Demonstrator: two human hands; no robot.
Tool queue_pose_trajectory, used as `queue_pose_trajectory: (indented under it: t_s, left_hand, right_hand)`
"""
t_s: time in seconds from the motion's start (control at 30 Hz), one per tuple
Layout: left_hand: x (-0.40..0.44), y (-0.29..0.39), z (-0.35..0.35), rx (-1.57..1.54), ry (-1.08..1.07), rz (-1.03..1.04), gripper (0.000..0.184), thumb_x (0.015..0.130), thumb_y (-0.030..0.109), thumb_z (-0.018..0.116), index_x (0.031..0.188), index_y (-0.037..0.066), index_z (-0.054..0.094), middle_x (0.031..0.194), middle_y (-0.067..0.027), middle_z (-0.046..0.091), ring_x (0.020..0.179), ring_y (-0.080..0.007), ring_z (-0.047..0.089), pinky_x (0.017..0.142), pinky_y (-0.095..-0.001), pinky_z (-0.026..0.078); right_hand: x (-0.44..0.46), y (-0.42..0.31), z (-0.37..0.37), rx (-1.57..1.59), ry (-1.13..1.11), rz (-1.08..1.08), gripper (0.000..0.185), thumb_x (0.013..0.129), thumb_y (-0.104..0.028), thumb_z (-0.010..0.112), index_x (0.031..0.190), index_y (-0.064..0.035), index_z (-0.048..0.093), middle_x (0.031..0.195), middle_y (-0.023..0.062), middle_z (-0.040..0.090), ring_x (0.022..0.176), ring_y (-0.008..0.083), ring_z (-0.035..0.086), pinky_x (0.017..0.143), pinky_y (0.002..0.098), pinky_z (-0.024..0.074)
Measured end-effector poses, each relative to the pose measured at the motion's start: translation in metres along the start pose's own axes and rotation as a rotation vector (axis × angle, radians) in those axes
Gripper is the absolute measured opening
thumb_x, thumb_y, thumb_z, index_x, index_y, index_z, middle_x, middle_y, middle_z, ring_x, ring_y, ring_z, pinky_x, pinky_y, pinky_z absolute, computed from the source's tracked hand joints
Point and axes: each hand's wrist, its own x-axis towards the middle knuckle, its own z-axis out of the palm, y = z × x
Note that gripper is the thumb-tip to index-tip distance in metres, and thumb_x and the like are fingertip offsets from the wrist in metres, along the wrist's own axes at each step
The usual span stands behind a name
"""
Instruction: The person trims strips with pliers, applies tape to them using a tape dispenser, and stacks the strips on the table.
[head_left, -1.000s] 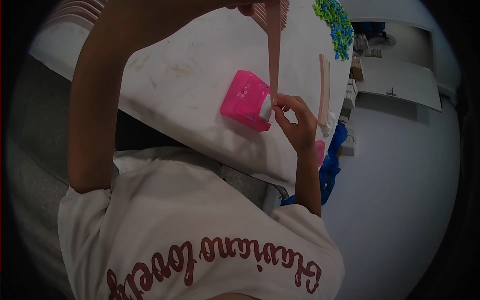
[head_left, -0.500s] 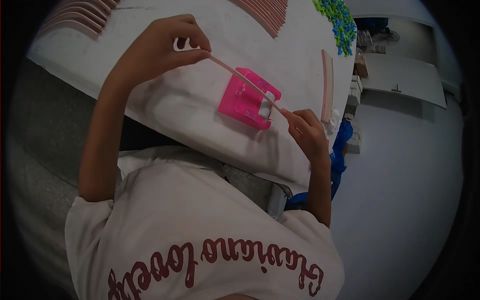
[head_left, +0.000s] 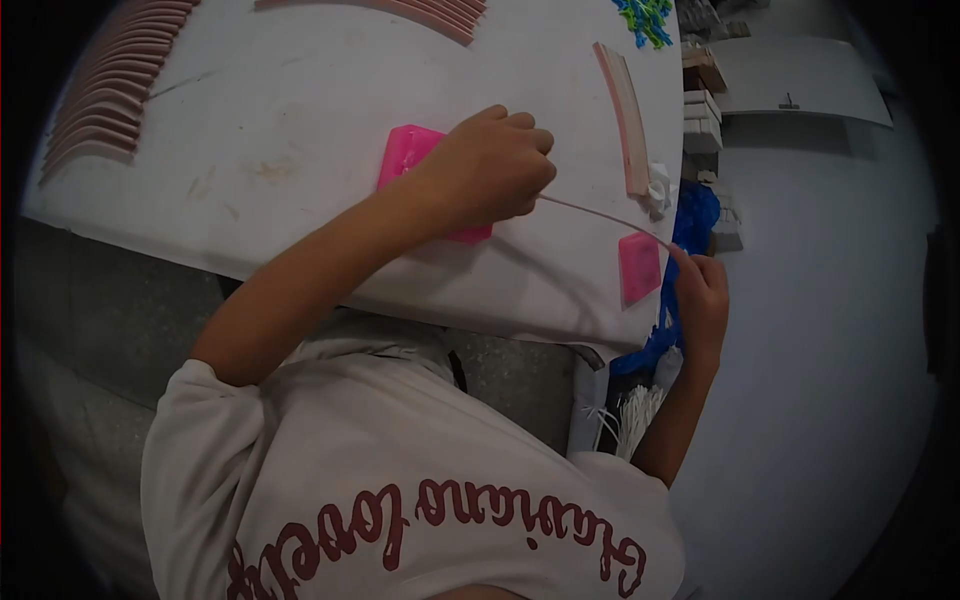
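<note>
A thin, pale pink strip (head_left: 606, 214) stretches between my two hands above the right part of the table, bowed slightly. My left hand (head_left: 498, 165) is closed round its left end, back of the hand up, so the fingertips are hidden. The other end is pinched by my right hand (head_left: 703, 300), out past the table's right edge. Under my left hand and wrist lies a bright pink plastic holder (head_left: 400, 150), mostly covered by them. A smaller pink block (head_left: 638, 268) sits below the strip, close to my right hand.
Rows of curved pink strips (head_left: 110, 90) lie at the table's far left, with more strips (head_left: 430, 15) at the back. Green and blue pieces (head_left: 645, 20) are heaped at the far right. A longer pink-and-cream bundle (head_left: 625, 120) lies near the right edge, beside blue plastic (head_left: 695, 215).
Both hands have moved right with the strip. My left hand has come down over the pink holder, and my right hand has gone beyond the table edge. The view has shifted too.
</note>
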Motion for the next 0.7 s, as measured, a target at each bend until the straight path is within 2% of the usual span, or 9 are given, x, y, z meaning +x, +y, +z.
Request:
queue_pose_trajectory:
  t_s: [0.1,0.17,0.3,0.4,0.47,0.5,0.6,0.67,0.7]
  left_hand:
    - [0.011,0.025,0.01,0.041,0.207,0.04,0.007,0.075,0.015,0.074,0.075,0.013,0.068,0.075,-0.0006,0.055,0.077,-0.0172,0.056,0.07,-0.033,0.045]
    - [0.008,0.039,0.002,-0.021,0.382,0.018,0.011,0.071,0.013,0.077,0.08,0.013,0.069,0.073,-0.0008,0.056,0.069,-0.0165,0.056,0.065,-0.0316,0.044]
    - [-0.009,0.051,-0.011,-0.108,0.504,0.043,0.019,0.07,0.008,0.078,0.088,0.011,0.071,0.073,-0.0016,0.059,0.062,-0.0158,0.057,0.056,-0.0292,0.043]
    - [-0.022,0.045,-0.024,-0.176,0.613,0.109,0.023,0.07,0.006,0.076,0.092,0.008,0.071,0.076,-0.0028,0.064,0.063,-0.0156,0.06,0.055,-0.0277,0.046]
    - [-0.027,0.039,-0.033,-0.18,0.763,0.165,0.027,0.069,0.003,0.076,0.096,0.004,0.073,0.084,-0.0063,0.069,0.068,-0.0172,0.065,0.056,-0.0272,0.051]
    - [-0.03,0.036,-0.039,-0.169,0.758,0.178,0.027,0.069,0.003,0.076,0.096,0.004,0.073,0.084,-0.0063,0.069,0.068,-0.0172,0.065,0.056,-0.0272,0.051]
    - [-0.041,0.031,-0.061,-0.146,0.792,0.151,0.024,0.07,-0.001,0.076,0.094,0.002,0.073,0.086,-0.0086,0.07,0.072,-0.0189,0.068,0.059,-0.0258,0.053]
    - [-0.053,0.032,-0.072,-0.359,0.803,-0.079,0.025,0.071,-0.008,0.075,0.094,0.001,0.073,0.089,-0.0127,0.071,0.077,-0.0197,0.07,0.061,-0.025,0.055]
    - [-0.058,0.03,-0.075,-0.341,0.808,-0.073,0.025,0.071,-0.008,0.075,0.094,0.001,0.073,0.089,-0.0127,0.071,0.077,-0.0197,0.07,0.061,-0.025,0.055]
  right_hand:
    - [-0.017,0.011,-0.007,-0.209,0.28,0.004,0.042,0.073,0.008,0.069,0.111,-0.0089,0.07,0.087,0.0065,0.061,0.082,0.0202,0.059,0.07,0.0307,0.0506]
    - [-0.03,0.005,-0.005,-0.316,0.558,0.133,0.035,0.078,0.006,0.071,0.11,-0.0082,0.07,0.093,0.007,0.064,0.088,0.0191,0.061,0.073,0.0321,0.0525]
    - [-0.041,-0.021,0.014,-0.453,0.766,0.407,0.027,0.084,0.005,0.07,0.109,-0.0051,0.07,0.098,0.0096,0.066,0.09,0.0197,0.062,0.073,0.0351,0.0548]
    - [-0.02,-0.045,0.029,-0.229,0.951,0.524,0.022,0.087,0.002,0.068,0.109,-0.0008,0.067,0.102,0.0128,0.066,0.09,0.0217,0.065,0.076,0.0341,0.0577]
    - [0.009,-0.061,0.044,0.36,1.325,0.556,0.022,0.09,-0.002,0.065,0.112,0.0026,0.063,0.105,0.0151,0.066,0.093,0.0241,0.068,0.079,0.0315,0.0597]
    - [0.026,-0.074,0.043,0.368,1.34,0.561,0.022,0.09,-0.002,0.065,0.112,0.0026,0.063,0.105,0.0151,0.066,0.093,0.0241,0.068,0.079,0.0315,0.0597]
    - [0.072,-0.103,0.032,0.965,1.519,0.604,0.024,0.093,-0.006,0.064,0.114,0.0032,0.061,0.107,0.0173,0.066,0.097,0.0242,0.068,0.085,0.0316,0.0596]
    - [0.091,-0.114,0.031,1.483,1.546,0.599,0.026,0.093,-0.009,0.064,0.115,0.0019,0.058,0.106,0.0172,0.065,0.097,0.0231,0.068,0.087,0.0318,0.0587]
    - [0.099,-0.121,0.032,1.501,1.55,0.587,0.026,0.093,-0.009,0.064,0.115,0.0019,0.058,0.106,0.0172,0.065,0.097,0.0231,0.068,0.087,0.0318,0.0587]
